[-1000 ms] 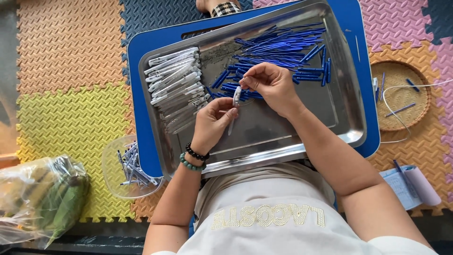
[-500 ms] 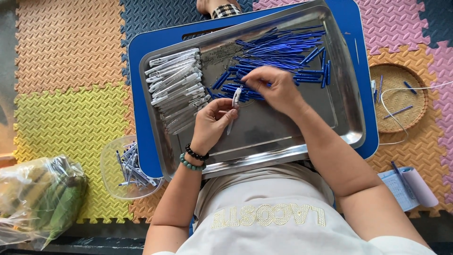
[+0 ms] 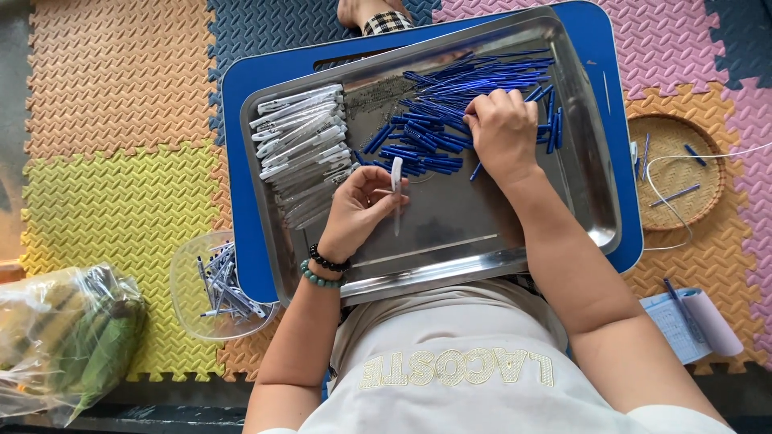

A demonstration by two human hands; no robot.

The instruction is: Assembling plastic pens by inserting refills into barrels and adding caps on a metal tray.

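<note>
A steel tray (image 3: 587, 185) rests on a blue board (image 3: 241, 185) over my lap. My left hand (image 3: 362, 207) holds a white pen barrel (image 3: 396, 183) upright above the tray's bare middle. My right hand (image 3: 503, 133) lies palm down on a heap of blue pen parts (image 3: 438, 120) at the tray's far side, fingers curled into the pile. A row of white pen barrels (image 3: 301, 145) is stacked along the tray's left side.
A clear bowl (image 3: 193, 309) with several pen pieces sits left of the board. A plastic bag of green things (image 3: 72, 345) lies at the lower left. A woven basket (image 3: 675, 173) and a white cord are on the right. A booklet with a pen (image 3: 691, 317) lies lower right. Someone's foot (image 3: 374, 12) shows at the top.
My right hand has moved away from the left hand, up and right onto the blue heap. The left hand keeps the white barrel, now standing free.
</note>
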